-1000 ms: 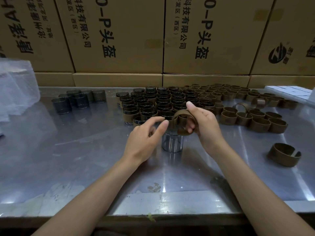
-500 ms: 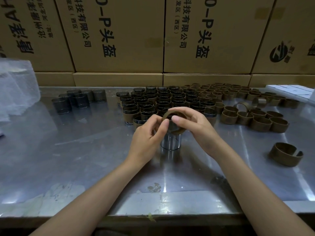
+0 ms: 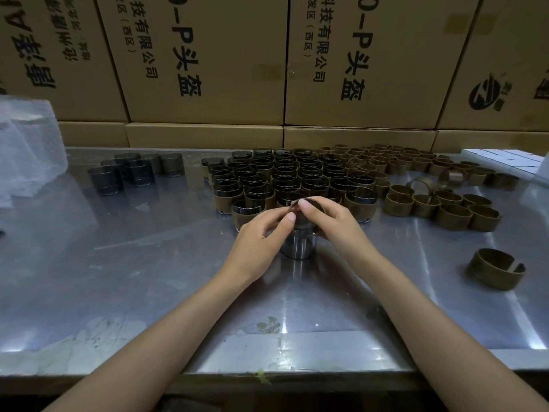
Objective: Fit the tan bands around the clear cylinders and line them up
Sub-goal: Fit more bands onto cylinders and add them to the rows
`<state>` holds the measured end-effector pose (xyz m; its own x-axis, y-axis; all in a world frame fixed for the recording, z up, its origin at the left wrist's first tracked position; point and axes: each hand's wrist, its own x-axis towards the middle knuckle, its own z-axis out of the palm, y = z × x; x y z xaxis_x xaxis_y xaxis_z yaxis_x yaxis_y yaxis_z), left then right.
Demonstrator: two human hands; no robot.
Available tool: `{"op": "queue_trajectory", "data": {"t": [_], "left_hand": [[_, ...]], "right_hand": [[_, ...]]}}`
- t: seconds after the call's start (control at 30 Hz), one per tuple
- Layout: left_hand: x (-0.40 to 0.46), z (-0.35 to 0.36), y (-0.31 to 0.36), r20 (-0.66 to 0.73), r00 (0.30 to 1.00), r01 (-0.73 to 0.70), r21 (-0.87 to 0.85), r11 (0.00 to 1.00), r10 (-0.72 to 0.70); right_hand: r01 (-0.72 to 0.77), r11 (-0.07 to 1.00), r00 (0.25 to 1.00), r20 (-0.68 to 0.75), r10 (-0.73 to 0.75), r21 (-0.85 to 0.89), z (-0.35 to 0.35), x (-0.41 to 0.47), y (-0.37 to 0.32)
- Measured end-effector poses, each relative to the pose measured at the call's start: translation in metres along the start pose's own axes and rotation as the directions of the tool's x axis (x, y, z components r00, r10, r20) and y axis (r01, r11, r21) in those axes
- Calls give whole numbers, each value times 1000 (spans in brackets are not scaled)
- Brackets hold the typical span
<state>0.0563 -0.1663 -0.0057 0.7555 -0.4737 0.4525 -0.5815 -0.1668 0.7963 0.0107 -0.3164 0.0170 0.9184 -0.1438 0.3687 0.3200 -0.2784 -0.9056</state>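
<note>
Both pinching one tan band [image 3: 309, 203] over the top of a clear cylinder [image 3: 298, 248] standing upright mid-table [image 3: 148, 278]: left hand [image 3: 261, 236] with thumb and forefinger curled on the band's near-left edge, right hand [image 3: 332, 221] curled round its right side. Just behind, touching rows of banded cylinders [image 3: 285, 176]. To the right, loose bands [image 3: 439, 203] clustered, and one split band [image 3: 496, 269] lying well apart near the table's right edge. Far left, a few bare cylinders [image 3: 130, 173] grouped. Behind everything, stacked cardboard boxes [image 3: 208, 69].
</note>
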Motion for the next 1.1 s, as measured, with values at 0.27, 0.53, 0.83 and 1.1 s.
{"op": "queue_trajectory", "data": {"t": [0.27,0.53,0.83,1.1], "left_hand": [[2,6,-5,122,978,177,-61,982,-169],[0,5,-7,84,985,156,-65,986,-150],[3,2,-6,184,966,196,-75,978,-180],[3,-5,-5,216,964,192,-156,969,-156]], "right_hand": [[-150,988,988,-39,149,-22,6,2,12],[-239,960,943,200,265,-145,-5,-2,18],[-282,932,916,353,191,229,-13,5,15],[-313,891,896,414,162,328,-18,2,13]]}}
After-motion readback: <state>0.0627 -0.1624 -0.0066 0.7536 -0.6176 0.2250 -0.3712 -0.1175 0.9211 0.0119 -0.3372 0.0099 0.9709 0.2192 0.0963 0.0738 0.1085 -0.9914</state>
